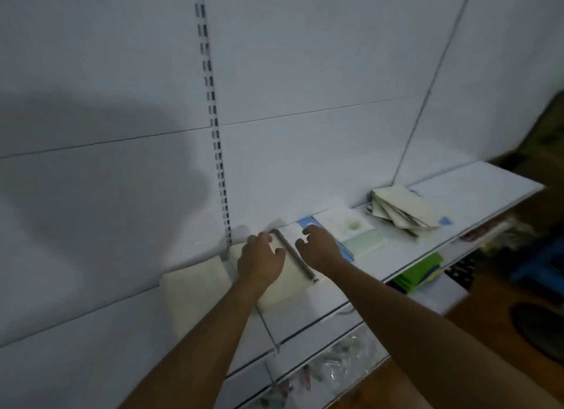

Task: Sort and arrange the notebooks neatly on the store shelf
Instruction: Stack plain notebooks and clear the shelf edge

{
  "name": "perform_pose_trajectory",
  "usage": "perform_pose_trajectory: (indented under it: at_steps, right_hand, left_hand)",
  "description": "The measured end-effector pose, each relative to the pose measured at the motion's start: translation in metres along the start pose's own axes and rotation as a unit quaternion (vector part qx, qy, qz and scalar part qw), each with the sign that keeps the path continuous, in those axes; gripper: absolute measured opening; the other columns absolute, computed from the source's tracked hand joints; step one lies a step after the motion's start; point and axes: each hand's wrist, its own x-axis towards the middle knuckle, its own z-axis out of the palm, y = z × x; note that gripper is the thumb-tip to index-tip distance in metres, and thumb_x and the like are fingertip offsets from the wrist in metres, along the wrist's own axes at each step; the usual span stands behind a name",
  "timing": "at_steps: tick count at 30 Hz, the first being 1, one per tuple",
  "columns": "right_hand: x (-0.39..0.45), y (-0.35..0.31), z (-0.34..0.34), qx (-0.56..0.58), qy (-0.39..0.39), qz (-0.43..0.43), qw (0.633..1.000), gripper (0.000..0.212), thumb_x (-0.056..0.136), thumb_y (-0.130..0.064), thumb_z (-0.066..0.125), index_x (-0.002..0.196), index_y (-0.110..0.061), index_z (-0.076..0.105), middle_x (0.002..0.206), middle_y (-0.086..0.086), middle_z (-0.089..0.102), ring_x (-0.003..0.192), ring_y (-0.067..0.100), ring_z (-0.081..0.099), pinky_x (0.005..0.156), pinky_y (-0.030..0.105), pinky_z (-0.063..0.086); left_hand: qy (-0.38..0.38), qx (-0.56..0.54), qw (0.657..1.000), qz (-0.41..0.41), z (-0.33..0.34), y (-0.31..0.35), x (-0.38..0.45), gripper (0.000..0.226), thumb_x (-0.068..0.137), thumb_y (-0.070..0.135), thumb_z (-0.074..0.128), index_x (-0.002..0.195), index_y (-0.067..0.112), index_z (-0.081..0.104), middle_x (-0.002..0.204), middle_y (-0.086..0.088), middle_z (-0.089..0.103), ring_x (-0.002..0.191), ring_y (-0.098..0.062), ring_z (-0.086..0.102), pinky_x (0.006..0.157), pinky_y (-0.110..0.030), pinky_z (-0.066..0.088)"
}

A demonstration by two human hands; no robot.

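Note:
A cream spiral-bound notebook lies flat on the white shelf, its metal coil along its right edge. My left hand rests on its cover with fingers loosely spread. My right hand hovers just right of the coil, fingers relaxed and slightly curled, above a blue-covered notebook. Another cream notebook lies to the left. A white notebook with a green mark and a pale green one lie to the right. A loose, fanned pile of cream notebooks sits further right.
The white back panel has a slotted upright behind the shelf. A lower shelf holds green folders and, below that, clear packets. Dark clutter and a blue crate stand at the right on a brown floor.

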Motion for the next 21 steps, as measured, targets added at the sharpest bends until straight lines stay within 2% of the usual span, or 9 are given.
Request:
perform_pose_trajectory:
  at_steps: [4,7,11,13,14,18,21]
  right_hand:
    - [-0.012,0.091,-0.093,-0.033,0.09,0.093,0.991,0.045,0.092,-0.038,0.049,0.13,-0.014,0.049,0.13,0.008,0.055,0.124,0.024,0.048,0.103,0.035,0.039]
    - [-0.032,0.157,-0.165,-0.078,0.136,0.142,0.977,0.046,0.092,-0.042,0.047,0.127,-0.012,0.051,0.129,0.01,0.054,0.12,0.029,0.05,0.097,0.037,0.043]
    - [-0.07,0.233,-0.247,-0.092,0.163,0.21,0.959,0.043,0.089,-0.049,0.046,0.116,-0.017,0.055,0.116,0.007,0.059,0.111,0.032,0.055,0.096,0.044,0.044]
    - [-0.091,0.266,-0.28,-0.101,0.171,0.241,0.95,0.036,0.088,-0.051,0.044,0.104,-0.02,0.054,0.101,0.004,0.057,0.107,0.032,0.057,0.095,0.046,0.041]
    - [-0.1,0.281,-0.295,-0.107,0.178,0.251,0.946,0.035,0.088,-0.05,0.042,0.103,-0.021,0.054,0.101,0.004,0.057,0.106,0.031,0.056,0.095,0.047,0.041]
    - [-0.131,0.332,-0.345,-0.129,0.204,0.275,0.93,0.047,0.092,-0.044,0.042,0.131,-0.019,0.047,0.131,0.008,0.049,0.123,0.031,0.042,0.105,0.05,0.033]
    - [-0.152,0.368,-0.377,-0.157,0.22,0.299,0.915,0.049,0.093,-0.045,0.044,0.134,-0.019,0.046,0.134,0.008,0.047,0.125,0.031,0.041,0.105,0.049,0.032]
  left_hand:
    - [-0.135,0.019,0.983,0.125,0.053,0.085,-0.016,0.046,0.087,0.039,0.057,0.126,0.014,0.051,0.128,-0.009,0.054,0.116,-0.025,0.053,0.095,-0.034,0.046]
    - [-0.191,0.067,0.957,0.207,0.085,0.148,-0.031,0.056,0.086,0.044,0.055,0.133,0.015,0.045,0.132,-0.008,0.051,0.119,-0.025,0.051,0.096,-0.036,0.045]
    - [-0.217,0.133,0.922,0.293,0.128,0.224,-0.058,0.067,0.083,0.054,0.053,0.138,0.019,0.04,0.141,-0.007,0.045,0.129,-0.026,0.043,0.104,-0.043,0.04]
    - [-0.224,0.157,0.903,0.331,0.151,0.262,-0.075,0.066,0.083,0.057,0.052,0.136,0.018,0.043,0.141,-0.007,0.045,0.129,-0.027,0.042,0.103,-0.044,0.04]
    - [-0.223,0.17,0.892,0.353,0.163,0.281,-0.084,0.065,0.083,0.057,0.052,0.134,0.018,0.044,0.139,-0.008,0.045,0.128,-0.028,0.043,0.102,-0.043,0.041]
    - [-0.219,0.192,0.848,0.444,0.201,0.353,-0.13,0.056,0.084,0.056,0.05,0.127,0.02,0.049,0.129,-0.009,0.053,0.12,-0.028,0.049,0.096,-0.04,0.044]
    - [-0.229,0.176,0.826,0.485,0.227,0.4,-0.165,0.053,0.085,0.053,0.05,0.127,0.022,0.053,0.126,-0.005,0.058,0.114,-0.025,0.055,0.091,-0.037,0.046]
